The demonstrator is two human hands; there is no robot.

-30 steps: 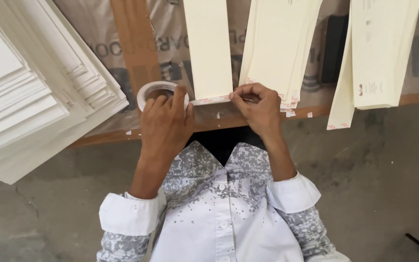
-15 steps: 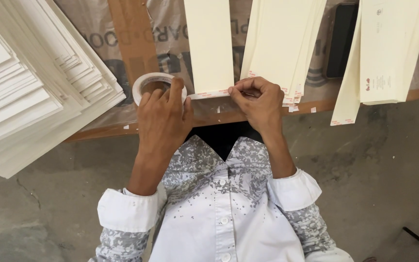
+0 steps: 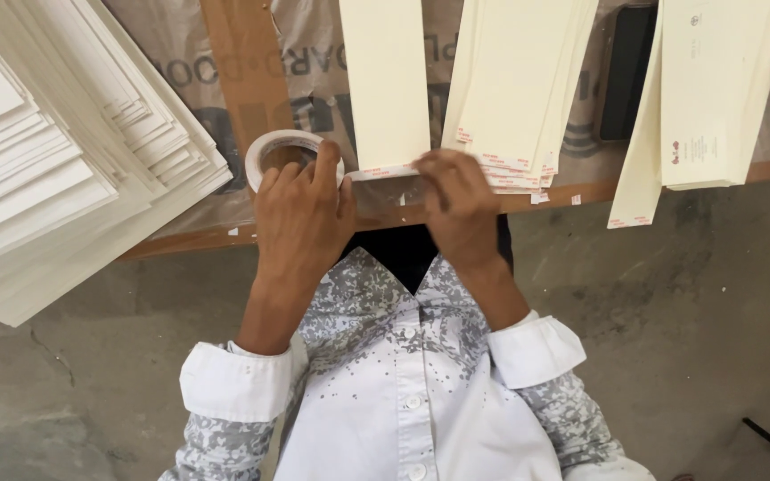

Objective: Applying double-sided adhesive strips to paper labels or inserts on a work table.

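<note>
Grey concrete floor (image 3: pixel 688 294); plastic-covered wooden table (image 3: pixel 233 80); soft daylight

a white button-up shirt (image 3: pixel 407 405) with grey speckled print and plain white turned-back cuffs (image 3: pixel 233 381).

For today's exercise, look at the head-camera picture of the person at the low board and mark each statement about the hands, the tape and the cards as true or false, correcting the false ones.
1. The left hand rests on a roll of tape. True.
2. The right hand holds a pair of scissors. False: it presses at the lower end of a cream card strip, with no scissors in view.
3. A large stack of white sheets lies to the left of the hands. True.
4. The floor is covered in green carpet. False: it is bare grey concrete.
</note>
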